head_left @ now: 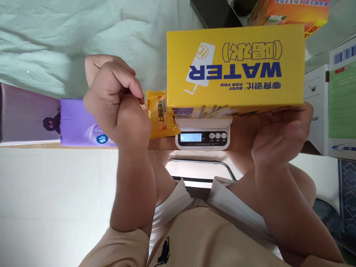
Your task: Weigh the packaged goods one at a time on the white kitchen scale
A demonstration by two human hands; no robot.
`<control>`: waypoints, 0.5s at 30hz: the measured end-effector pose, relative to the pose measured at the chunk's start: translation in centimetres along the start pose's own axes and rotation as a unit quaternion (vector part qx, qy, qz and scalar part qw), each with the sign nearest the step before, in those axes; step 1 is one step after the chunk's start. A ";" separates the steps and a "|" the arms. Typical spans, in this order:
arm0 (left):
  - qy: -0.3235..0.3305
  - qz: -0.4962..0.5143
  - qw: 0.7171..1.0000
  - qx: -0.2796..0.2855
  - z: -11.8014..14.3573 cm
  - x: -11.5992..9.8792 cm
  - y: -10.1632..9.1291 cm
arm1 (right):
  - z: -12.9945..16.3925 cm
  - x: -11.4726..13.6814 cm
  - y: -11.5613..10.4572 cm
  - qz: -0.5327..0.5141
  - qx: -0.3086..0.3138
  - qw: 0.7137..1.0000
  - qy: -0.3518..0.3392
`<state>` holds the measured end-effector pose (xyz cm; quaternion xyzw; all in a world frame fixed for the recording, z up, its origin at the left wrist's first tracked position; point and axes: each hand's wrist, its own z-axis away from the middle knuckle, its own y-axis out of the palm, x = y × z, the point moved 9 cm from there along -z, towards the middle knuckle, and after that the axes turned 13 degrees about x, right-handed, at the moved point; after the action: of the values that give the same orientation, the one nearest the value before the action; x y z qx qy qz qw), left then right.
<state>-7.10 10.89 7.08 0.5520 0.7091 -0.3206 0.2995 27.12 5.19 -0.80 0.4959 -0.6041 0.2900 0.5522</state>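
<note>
A yellow box (pixel 236 66) printed with WATER stands above a small white kitchen scale (pixel 204 142) and covers most of its pan. The scale's display is lit, with digits like 357. My right hand (pixel 280 133) is at the box's lower right corner, palm turned up, its fingertips hidden behind the box. My left hand (pixel 114 96) is closed, fingers curled in, just left of an orange soap packet (pixel 162 115). Its index fingertip is by the packet's edge; whether anything is pinched inside is hidden. The packet lies against the left side of the box and scale.
A purple tissue pack (pixel 73 122) and a mauve box (pixel 27 113) are on the left. Behind the yellow box are a dark flat object (pixel 217 13) and an orange box (pixel 300 13). White-green cartons (pixel 343 100) stand on the right. The wooden table edge (pixel 241 144) runs beneath my wrists.
</note>
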 end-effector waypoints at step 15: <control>-0.108 0.087 0.989 0.042 -0.2 1.2 1.8 | 0.2 -0.6 1.3 -0.010 0.022 1.000 0.020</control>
<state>-5.61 12.13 6.06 0.5858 0.6079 -0.3804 0.3777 25.80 5.60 -1.16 0.5079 -0.5816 0.3074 0.5562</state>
